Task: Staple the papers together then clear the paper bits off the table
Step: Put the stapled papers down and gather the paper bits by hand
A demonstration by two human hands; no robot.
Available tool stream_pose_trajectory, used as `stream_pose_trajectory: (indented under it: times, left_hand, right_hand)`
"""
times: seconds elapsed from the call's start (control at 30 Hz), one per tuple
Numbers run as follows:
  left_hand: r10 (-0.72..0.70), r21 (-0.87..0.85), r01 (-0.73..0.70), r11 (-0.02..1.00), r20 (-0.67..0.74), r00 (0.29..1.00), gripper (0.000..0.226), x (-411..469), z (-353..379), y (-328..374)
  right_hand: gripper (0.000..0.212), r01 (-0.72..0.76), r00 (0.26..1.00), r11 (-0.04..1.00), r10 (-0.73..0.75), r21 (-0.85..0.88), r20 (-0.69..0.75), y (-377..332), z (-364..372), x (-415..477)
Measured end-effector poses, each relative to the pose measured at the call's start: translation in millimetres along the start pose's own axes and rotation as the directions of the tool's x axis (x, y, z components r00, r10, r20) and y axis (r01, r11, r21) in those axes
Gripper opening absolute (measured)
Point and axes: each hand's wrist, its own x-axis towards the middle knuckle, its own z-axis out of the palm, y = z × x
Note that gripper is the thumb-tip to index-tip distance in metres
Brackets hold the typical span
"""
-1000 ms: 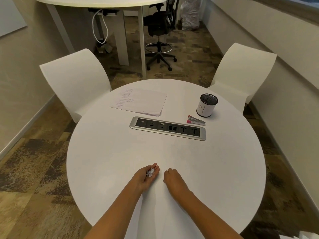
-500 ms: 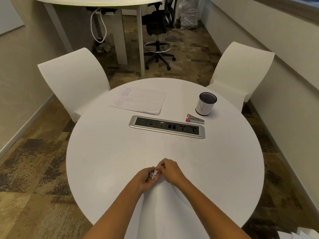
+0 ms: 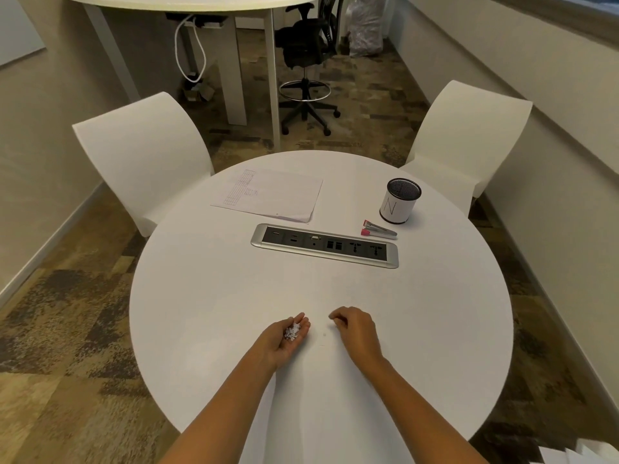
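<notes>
Step in hand, by judgement: gathering paper bits into the palm. The left hand point(image 3: 284, 336) lies palm-up on the desk point(image 3: 207, 296), fingers loosely cupped around a small heap of bits point(image 3: 293, 330). The right hand point(image 3: 355, 331) rests just beside it, palm down, fingers curled inward; whether they pinch a bit cannot be told. One or two faint specks point(image 3: 323, 334) lie on the desk between the hands.

Keep the left palm level and cupped so nothing spills. Pinch each speck with the right fingertips and drop it low over the heap.

The papers point(image 3: 268, 195) lie flat at the far left, the stapler point(image 3: 378, 229) near the cup point(image 3: 400, 200) at the far right, both beyond the socket strip point(image 3: 325, 246). The near half of the desk is open; the near rim is close to the forearms.
</notes>
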Motion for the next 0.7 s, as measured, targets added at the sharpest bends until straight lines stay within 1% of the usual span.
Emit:
stream_pose_trajectory:
  times: [0.1, 0.2, 0.33, 0.4, 0.6, 0.7]
  left_hand:
    - [0.028, -0.022, -0.029, 0.999, -0.012, 1.000, 0.030, 2, -3, 5]
    - [0.046, -0.011, -0.047, 0.999, -0.017, 0.999, 0.032, 2, -4, 6]
    - [0.052, 0.005, -0.052, 0.999, -0.021, 0.998, 0.033, 0, -4, 4]
    - [0.053, 0.011, -0.053, 0.999, -0.020, 0.998, 0.033, 1, -4, 3]
    - [0.056, 0.026, -0.055, 0.998, -0.030, 0.998, 0.032, 0, -2, 4]
    - [0.055, 0.032, -0.054, 0.998, -0.032, 0.998, 0.031, 0, 0, 3]
  right_hand:
    - [0.023, 0.087, 0.994, 0.991, -0.079, -0.103, 0.081, 18, 6, -9]
    - [0.024, 0.187, 0.980, 0.972, -0.173, -0.143, 0.100, 20, 13, -15]
    - [0.027, 0.272, 0.960, 0.939, -0.251, -0.208, 0.124, 17, 20, -18]
    - [0.027, 0.287, 0.957, 0.931, -0.266, -0.226, 0.119, 18, 22, -21]
    - [0.019, 0.283, 0.956, 0.943, -0.262, -0.174, 0.134, 19, 21, -29]
    - [0.014, 0.276, 0.958, 0.940, -0.252, -0.198, 0.140, 17, 19, -25]
